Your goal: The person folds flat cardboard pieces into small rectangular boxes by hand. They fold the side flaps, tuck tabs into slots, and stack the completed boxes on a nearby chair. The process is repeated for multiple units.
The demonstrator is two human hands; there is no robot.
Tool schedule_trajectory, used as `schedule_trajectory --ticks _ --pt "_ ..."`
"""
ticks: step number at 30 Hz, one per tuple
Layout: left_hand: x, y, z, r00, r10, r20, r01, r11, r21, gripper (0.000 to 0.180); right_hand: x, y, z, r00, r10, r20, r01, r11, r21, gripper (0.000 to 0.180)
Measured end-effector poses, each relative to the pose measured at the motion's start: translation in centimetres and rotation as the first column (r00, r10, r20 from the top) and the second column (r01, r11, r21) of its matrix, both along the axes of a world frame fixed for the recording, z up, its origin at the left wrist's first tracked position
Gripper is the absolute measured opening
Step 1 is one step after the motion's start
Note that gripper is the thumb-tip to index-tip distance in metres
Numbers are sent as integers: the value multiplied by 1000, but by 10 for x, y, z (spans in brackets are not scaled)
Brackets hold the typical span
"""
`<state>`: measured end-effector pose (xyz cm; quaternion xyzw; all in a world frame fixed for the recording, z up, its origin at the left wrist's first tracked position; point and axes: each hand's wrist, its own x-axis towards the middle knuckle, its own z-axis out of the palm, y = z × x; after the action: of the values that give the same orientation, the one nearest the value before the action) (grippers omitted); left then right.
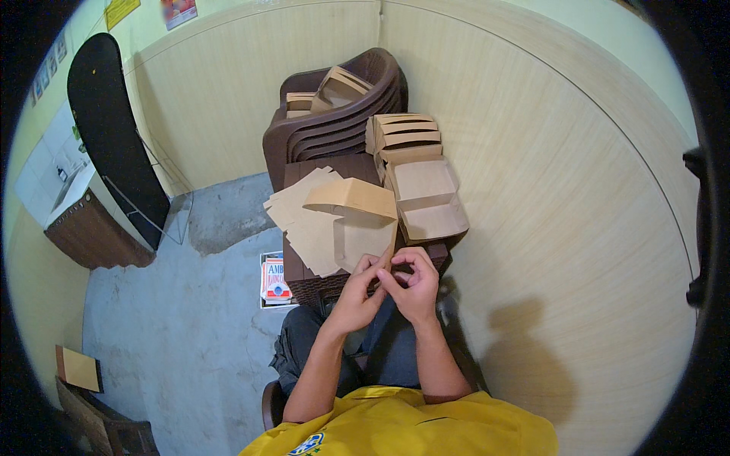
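Observation:
A partly folded brown cardboard box [353, 195] stands on the dark brown table [319, 287] with its lid raised. At its near right corner my left hand [356, 298] pinches the cardboard wall. My right hand [415, 287] meets it there, thumb and fingers closed on the same corner; the fingers hide the exact fold. Beneath the box, flat cardboard blanks [304, 237] lie fanned out to the left. Right of my hands rests an open folded box [430, 190], with several more folded boxes [407, 135] nested behind it.
Stacked brown plastic chairs [334, 140] stand behind the table, with more boxes [342, 90] on the top seat. A red-and-white carton [275, 280] sits on the floor at left. Farther left are a black board [110, 129] and a sink cabinet [99, 232]. A panelled wall [547, 190] closes the right side.

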<state>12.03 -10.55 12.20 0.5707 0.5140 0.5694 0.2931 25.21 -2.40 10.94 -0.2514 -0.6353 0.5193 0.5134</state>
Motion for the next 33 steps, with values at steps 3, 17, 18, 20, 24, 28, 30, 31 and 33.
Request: schedule_trajectory --ticks 3,17,18,20,24,28,30,31,33 --pt "-3 -4 2 998 16 -62 -19 998 -55 66 0 4 -4 999 -30 35 35 988 -153 30" --pt "-3 -7 -16 855 400 332 -355 916 -187 44 2 5 -4 974 101 -201 -200 798 -569 20" --pt "-1 -8 -13 856 396 333 -368 918 -146 39 3 5 -2 977 108 -184 -194 808 -557 20" --pt "3 -10 -8 852 400 337 -385 916 -115 29 5 5 2 979 114 -169 -188 825 -533 21" --pt "7 -14 -5 918 380 113 -374 925 -66 20 11 8 8 972 159 -173 -226 829 -511 27" --pt "7 -12 -9 921 321 220 -303 946 -111 19 13 9 14 977 181 -117 -215 859 -465 22" --pt "2 -13 -12 907 261 330 -214 962 -171 23 16 8 17 983 181 9 -157 877 -453 18" --pt "0 -13 -13 881 238 409 -154 961 -228 25 18 7 19 981 180 75 -128 886 -446 16" --pt "-1 -13 -16 823 218 525 -88 961 -260 29 21 5 20 981 171 86 -120 898 -423 14"
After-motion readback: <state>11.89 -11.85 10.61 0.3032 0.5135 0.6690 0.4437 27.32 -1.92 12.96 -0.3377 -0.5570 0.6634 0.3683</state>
